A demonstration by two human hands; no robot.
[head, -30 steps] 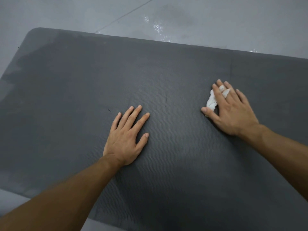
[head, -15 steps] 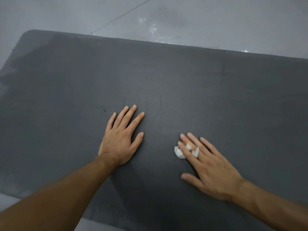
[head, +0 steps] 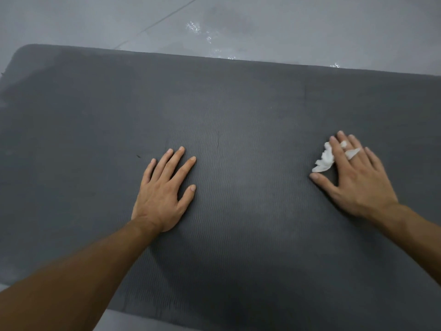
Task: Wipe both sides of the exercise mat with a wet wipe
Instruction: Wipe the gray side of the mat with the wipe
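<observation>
Mat (head: 238, 111): dark grey, lying flat on the floor (head: 71, 20); it fills most of the view, and one rounded corner shows at its far left end.
Mat surface: fine wavy ribbing, with paler, cloudy patches toward the left end and along the near edge.
Marks on mat: a short dark nick (head: 218, 140) near the middle and a smaller dash (head: 138, 156) to its left.
Left grip (head: 164, 194): palm down on the mat's middle, close to the nick; the fingers are straight and slightly fanned, the thumb is out to the side, and it holds nothing.
Right grip (head: 355, 180): palm down on the mat's right part, well apart from the left grip; the fingers are straight and spread, pressing on the wipe rather than curled round it. The outline is a little blurred.
Wipe (head: 324, 160): white and crumpled, on the mat under the right grip's fingers; most of it bulges out on the thumb side, and small bits show between the fingers.
Forearms: both bare; the left one crosses the mat's near edge, and the right one comes in over the mat's right end.
Floor beyond mat: pale grey with a thin seam line, and glinting wet spots (head: 198, 29) just past the mat's far edge.
</observation>
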